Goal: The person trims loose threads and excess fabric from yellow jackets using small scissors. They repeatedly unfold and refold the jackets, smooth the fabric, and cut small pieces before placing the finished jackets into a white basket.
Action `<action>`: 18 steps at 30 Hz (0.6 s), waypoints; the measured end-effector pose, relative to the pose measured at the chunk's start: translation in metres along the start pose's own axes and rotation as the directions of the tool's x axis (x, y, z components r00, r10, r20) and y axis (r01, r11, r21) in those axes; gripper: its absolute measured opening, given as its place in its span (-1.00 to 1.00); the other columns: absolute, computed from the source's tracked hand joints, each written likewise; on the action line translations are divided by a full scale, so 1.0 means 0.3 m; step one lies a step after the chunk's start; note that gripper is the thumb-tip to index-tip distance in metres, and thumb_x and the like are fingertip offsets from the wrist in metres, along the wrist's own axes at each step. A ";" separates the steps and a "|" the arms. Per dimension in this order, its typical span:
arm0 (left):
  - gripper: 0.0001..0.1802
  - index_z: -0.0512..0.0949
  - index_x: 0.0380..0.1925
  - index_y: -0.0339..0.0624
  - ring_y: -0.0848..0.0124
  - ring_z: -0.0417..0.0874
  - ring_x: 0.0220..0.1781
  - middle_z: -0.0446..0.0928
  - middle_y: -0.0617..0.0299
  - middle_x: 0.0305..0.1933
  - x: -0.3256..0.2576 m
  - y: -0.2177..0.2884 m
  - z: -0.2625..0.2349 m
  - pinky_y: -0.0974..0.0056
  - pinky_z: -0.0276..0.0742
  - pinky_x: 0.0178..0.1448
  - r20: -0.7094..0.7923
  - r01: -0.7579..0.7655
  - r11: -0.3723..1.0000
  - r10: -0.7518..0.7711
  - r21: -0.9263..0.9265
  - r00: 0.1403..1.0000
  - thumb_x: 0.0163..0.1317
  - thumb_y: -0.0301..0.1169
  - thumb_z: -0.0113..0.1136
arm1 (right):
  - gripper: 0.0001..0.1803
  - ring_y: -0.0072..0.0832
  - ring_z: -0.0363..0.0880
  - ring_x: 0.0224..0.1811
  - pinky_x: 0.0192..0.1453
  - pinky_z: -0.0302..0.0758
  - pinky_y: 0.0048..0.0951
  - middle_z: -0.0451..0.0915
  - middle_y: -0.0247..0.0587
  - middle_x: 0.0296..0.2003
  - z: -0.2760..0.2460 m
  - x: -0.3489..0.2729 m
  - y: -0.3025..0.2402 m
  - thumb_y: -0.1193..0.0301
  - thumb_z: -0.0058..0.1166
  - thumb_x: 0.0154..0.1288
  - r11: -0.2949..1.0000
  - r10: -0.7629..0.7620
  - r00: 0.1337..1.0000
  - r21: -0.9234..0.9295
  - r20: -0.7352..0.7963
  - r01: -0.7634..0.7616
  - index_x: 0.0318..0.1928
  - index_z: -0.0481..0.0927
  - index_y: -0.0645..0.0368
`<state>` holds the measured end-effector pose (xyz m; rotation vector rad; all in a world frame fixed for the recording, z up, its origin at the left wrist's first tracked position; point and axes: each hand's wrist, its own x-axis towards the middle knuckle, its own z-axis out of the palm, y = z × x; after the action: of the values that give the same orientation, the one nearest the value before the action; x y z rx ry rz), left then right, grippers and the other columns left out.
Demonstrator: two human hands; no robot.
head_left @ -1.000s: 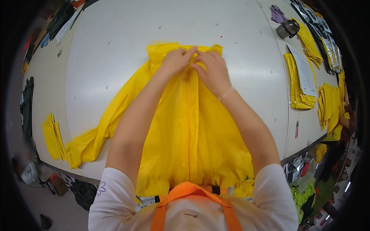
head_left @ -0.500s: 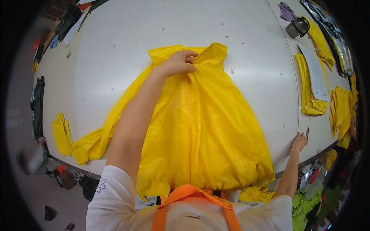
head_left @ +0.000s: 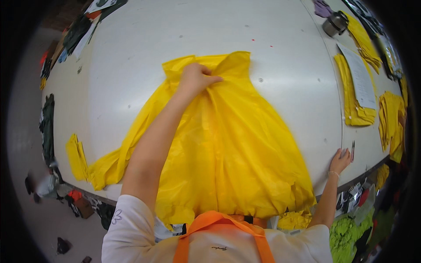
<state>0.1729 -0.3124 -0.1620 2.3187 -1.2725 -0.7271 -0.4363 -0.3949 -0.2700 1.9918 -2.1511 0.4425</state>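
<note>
A yellow jacket (head_left: 254, 144) of thin, shiny cloth lies spread before me, with its collar away from me and its hem at the near table edge. My left hand (head_left: 196, 79) is closed on the cloth at the collar, thumb outside and the other fingertips partly hidden in the folds. One sleeve (head_left: 109, 166) stretches out to the left. Far to the right, my right hand (head_left: 340, 161) rests on the table near its edge, fingers apart and holding nothing visible. Beside it lies a slim, dark, pointed tool (head_left: 353, 150), too small to name.
Folded yellow pieces (head_left: 364, 117) lie at the right under a white printed sheet (head_left: 360, 79). Behind them stands a metal flask (head_left: 335, 23). A small yellow folded bundle (head_left: 76, 157) is at the left. Bright green cloth (head_left: 348, 232) sits below the table's right edge.
My left hand has pressed further down on the collar, and its fingers have closed on the cloth. The right collar flap sits lower and flatter. My right hand now shows apart from the slim tool.
</note>
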 end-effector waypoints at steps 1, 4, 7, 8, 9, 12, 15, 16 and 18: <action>-0.68 0.65 -0.44 -0.25 0.20 0.62 -0.30 0.61 0.07 -0.35 0.005 -0.007 0.022 0.23 0.49 -0.16 -0.043 -0.056 0.995 0.059 0.078 0.997 -0.10 -0.22 0.33 | -0.51 -0.03 0.25 0.15 0.23 0.20 -0.17 0.34 0.13 0.07 0.015 0.007 0.029 0.29 0.02 0.22 0.998 -0.054 0.995 -0.030 -0.082 0.052 0.07 0.38 0.36; -0.73 0.64 -0.43 -0.26 0.18 0.61 -0.29 0.60 0.04 -0.36 0.043 -0.085 0.060 0.22 0.48 -0.16 -0.044 -0.143 0.979 0.151 0.145 0.988 -0.04 -0.26 0.26 | -0.47 0.01 0.20 0.19 0.32 0.04 -0.15 0.31 0.21 0.09 0.074 0.043 0.130 0.37 0.07 0.16 0.996 -0.061 0.989 -0.079 -0.135 0.051 0.06 0.32 0.47; -0.78 0.62 -0.41 -0.29 0.30 0.63 -0.36 0.62 0.07 -0.41 0.035 -0.131 0.048 0.29 0.49 -0.24 -0.086 -0.219 0.975 0.215 -0.046 0.973 0.01 -0.34 0.20 | -0.49 0.02 0.21 0.19 0.33 0.03 -0.14 0.31 0.26 0.08 0.052 0.126 0.076 0.39 0.05 0.15 0.990 0.123 0.962 0.038 0.245 -0.136 0.05 0.32 0.47; -0.77 0.61 -0.40 -0.33 0.39 0.62 -0.38 0.62 0.11 -0.44 0.038 -0.133 0.048 0.34 0.47 -0.26 -0.066 -0.205 0.974 0.199 -0.098 0.978 0.04 -0.35 0.19 | -0.50 0.01 0.20 0.20 0.33 0.03 -0.16 0.32 0.25 0.08 0.043 0.116 0.074 0.40 0.04 0.15 0.993 0.094 0.984 0.054 0.150 -0.103 0.07 0.32 0.43; -0.78 0.59 -0.40 -0.37 0.48 0.57 -0.42 0.60 0.18 -0.47 0.040 -0.133 0.047 0.40 0.45 -0.29 -0.054 -0.172 0.969 0.165 -0.177 0.985 0.07 -0.38 0.19 | -0.50 0.00 0.19 0.22 0.33 0.04 -0.19 0.32 0.25 0.08 0.048 0.103 0.084 0.41 0.04 0.15 0.995 0.051 0.997 0.077 0.061 -0.056 0.08 0.32 0.40; -0.80 0.57 -0.42 -0.39 0.56 0.50 -0.43 0.56 0.26 -0.48 0.029 -0.133 0.048 0.44 0.42 -0.31 -0.037 -0.097 0.936 0.090 -0.340 0.995 0.10 -0.42 0.17 | -0.51 -0.05 0.21 0.22 0.31 0.10 -0.25 0.34 0.19 0.09 0.004 0.119 0.074 0.43 0.02 0.15 0.978 0.100 0.994 0.186 -0.046 -0.089 0.09 0.34 0.35; -0.80 0.56 -0.42 -0.36 0.55 0.51 -0.42 0.56 0.27 -0.48 0.032 -0.149 0.066 0.43 0.43 -0.29 -0.068 -0.126 0.924 0.108 -0.362 0.992 0.10 -0.40 0.16 | -0.53 -0.06 0.29 0.17 0.26 0.21 -0.29 0.37 0.14 0.07 0.010 0.182 0.169 0.47 -0.02 0.16 0.997 -0.004 0.997 0.082 -0.082 0.011 0.10 0.33 0.34; -0.80 0.57 -0.41 -0.35 0.54 0.52 -0.41 0.56 0.27 -0.48 0.031 -0.148 0.066 0.43 0.44 -0.29 -0.084 -0.153 0.930 0.132 -0.334 0.988 0.10 -0.39 0.17 | -0.56 -0.06 0.33 0.13 0.22 0.25 -0.28 0.39 0.13 0.05 0.027 0.207 0.215 0.48 -0.04 0.16 0.991 0.030 0.999 0.130 -0.015 -0.028 0.09 0.34 0.34; -0.79 0.58 -0.41 -0.32 0.53 0.54 -0.40 0.58 0.25 -0.47 0.026 -0.153 0.065 0.42 0.45 -0.28 -0.117 -0.173 0.953 0.148 -0.248 0.982 0.09 -0.36 0.17 | -0.66 -0.02 0.41 0.00 0.11 0.34 -0.22 0.47 0.10 -0.07 0.061 0.237 0.275 0.54 -0.09 0.15 0.994 0.050 0.985 0.084 0.164 -0.064 -0.01 0.43 0.30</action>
<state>0.1944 -0.2976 -0.2053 1.9928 -1.2273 -0.6720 -0.5233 -0.4629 -0.2718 2.0836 -2.3290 0.4048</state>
